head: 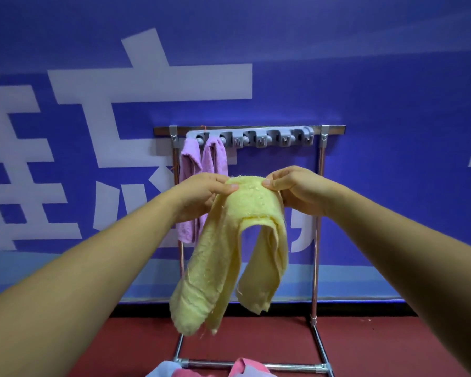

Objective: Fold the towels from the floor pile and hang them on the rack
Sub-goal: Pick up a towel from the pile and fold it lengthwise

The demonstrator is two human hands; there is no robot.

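- Since two purple towels [189, 161] hang from the leftmost clips of the rack [315, 268], a drift that way could brush one loose.
- The left hand [199, 195] pinches the top edge of the yellow towel [229, 240], thumb clamped on the cloth. A light pinch there may slip.
- The towel hangs in mid-air between the hands, in front of the rack, with uneven tails, so the fold could fall open.
- The right hand [297, 191] pinches the other end, thumb on top. Letting go early would drop that side.
- The free grey hooks [272, 138] sit above and behind. The bunched cloth may miss a hook or snag on it.
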